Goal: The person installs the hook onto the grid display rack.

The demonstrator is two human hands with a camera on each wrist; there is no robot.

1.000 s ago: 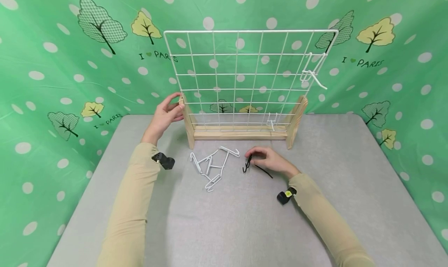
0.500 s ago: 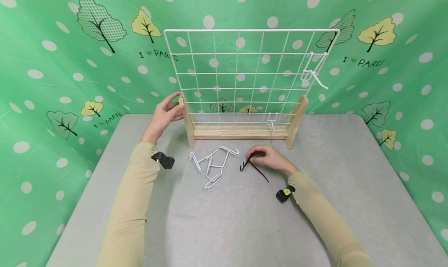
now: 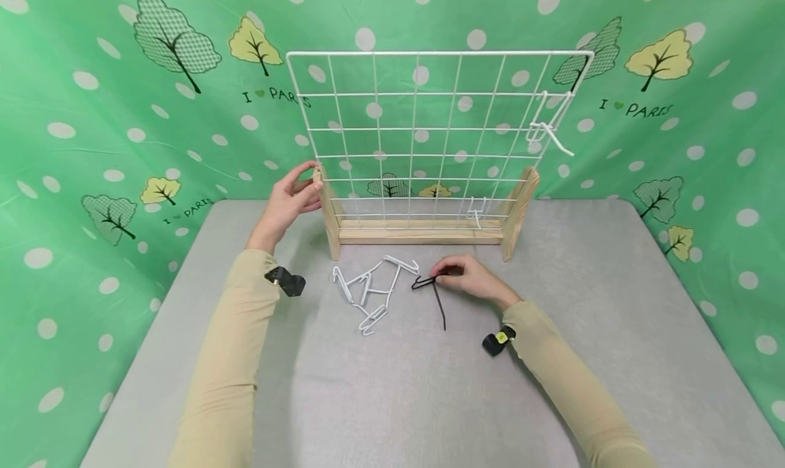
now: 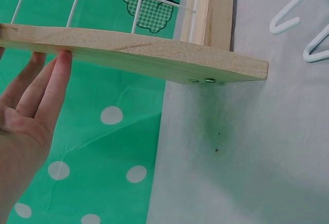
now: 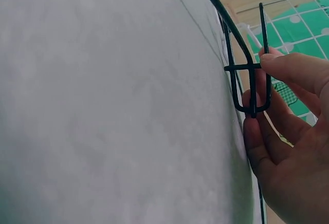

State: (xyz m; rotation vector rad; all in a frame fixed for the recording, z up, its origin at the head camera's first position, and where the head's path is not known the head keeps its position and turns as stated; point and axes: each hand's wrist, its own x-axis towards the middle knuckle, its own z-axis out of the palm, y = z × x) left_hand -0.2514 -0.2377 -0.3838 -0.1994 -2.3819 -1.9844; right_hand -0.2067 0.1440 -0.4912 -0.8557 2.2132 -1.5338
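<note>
In front of the wire-grid rack, right of its middle, the right hand pinches a black hook between thumb and fingers. The left hand, its fingers extended and apart, touches the rack's left wooden side. A cluster of white hooks lies on the grey table before the rack; an upper white hook and a lower white hook hang toward the rack's right.
</note>
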